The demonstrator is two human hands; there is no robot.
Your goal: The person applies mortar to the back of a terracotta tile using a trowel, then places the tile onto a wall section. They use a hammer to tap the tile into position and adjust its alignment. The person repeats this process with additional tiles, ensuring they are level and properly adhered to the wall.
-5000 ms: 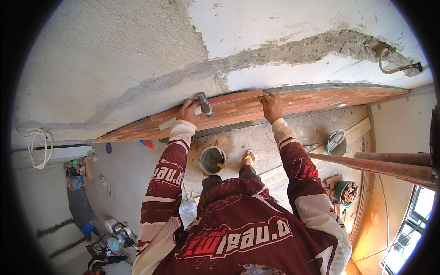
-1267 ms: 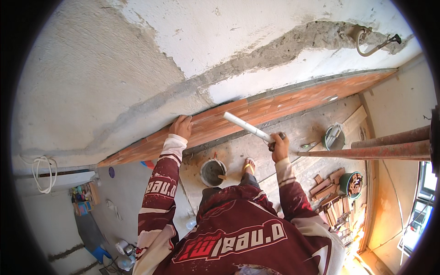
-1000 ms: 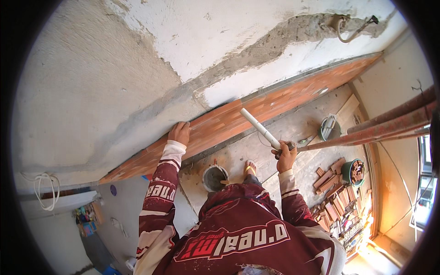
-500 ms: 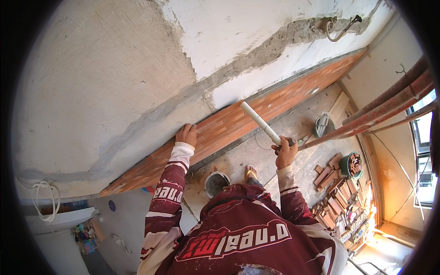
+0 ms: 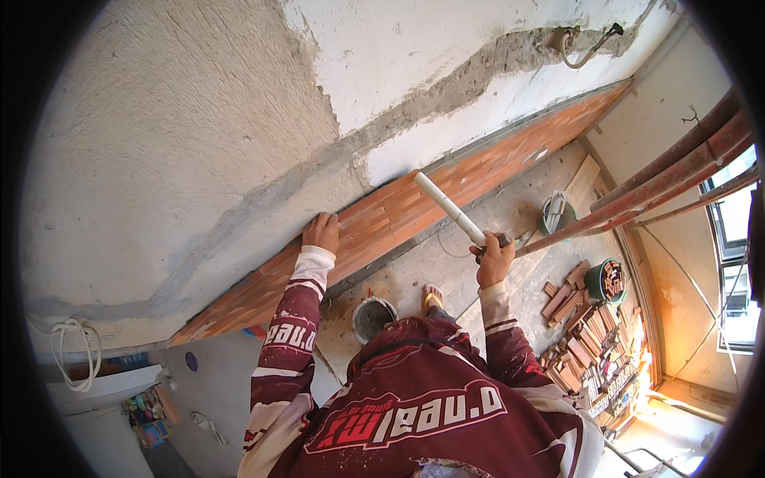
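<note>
My left hand (image 5: pixel 321 233) rests at the upper edge of the brick-tile facing (image 5: pixel 390 209), its fingers bent together over a tile edge beside the plastered wall (image 5: pixel 239 151). My right hand (image 5: pixel 496 263) is closed round the dark near end of a white tube (image 5: pixel 448 207). That tube slants up and left, its far end overlapping the facing's top edge in view. Whether it touches the tiles I cannot tell. My fingers hide part of its dark end.
A bucket of grey mix (image 5: pixel 373 319) stands near my foot. Farther right are another bucket (image 5: pixel 555 213), a pile of loose brick tiles (image 5: pixel 586 338) and a green tub of pieces (image 5: pixel 606 280). Red poles (image 5: pixel 661 191) cross at right. Cable loops (image 5: pixel 76 354) hang at left.
The whole view has shifted slightly. Both hands keep nearly the same places, and the white tube stays in my right hand at much the same slant.
</note>
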